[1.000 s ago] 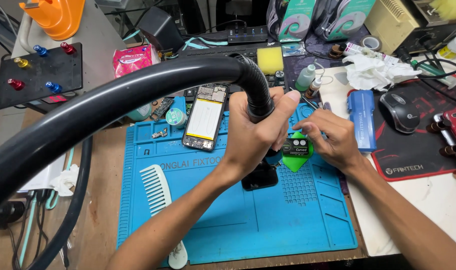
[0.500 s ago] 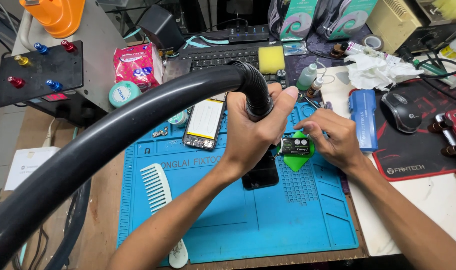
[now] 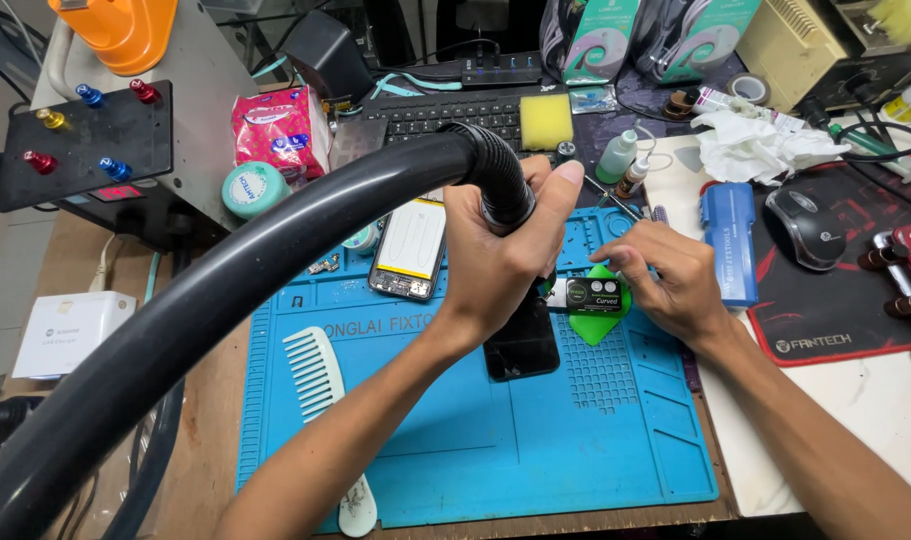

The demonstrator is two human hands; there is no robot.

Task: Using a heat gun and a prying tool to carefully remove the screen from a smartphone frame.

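Note:
My left hand (image 3: 506, 255) grips the ribbed end of a thick black hose (image 3: 276, 260) that curves in from the lower left, its tip pointing down over a dark phone (image 3: 524, 345) on the blue work mat (image 3: 456, 440). To the right, my right hand (image 3: 666, 280) rests on the mat with its fingers closed around a thin metal tool (image 3: 608, 194) and touching a green triangular pick (image 3: 604, 312) with a small black box on it. An opened phone (image 3: 411, 250) with a yellow-edged battery lies to the left of my left hand.
A white comb (image 3: 321, 400) lies on the mat's left. Behind are a keyboard (image 3: 446, 115), yellow sponge (image 3: 546, 120), pink packet (image 3: 276, 130) and small bottles (image 3: 618, 155). At right: a blue tool case (image 3: 731, 240), mouse (image 3: 801, 225) on a dark pad, crumpled tissue (image 3: 751, 145).
The view has shifted slightly, so the hose sits lower and further left in frame. Both hands keep their grip and place over the phone and green pick.

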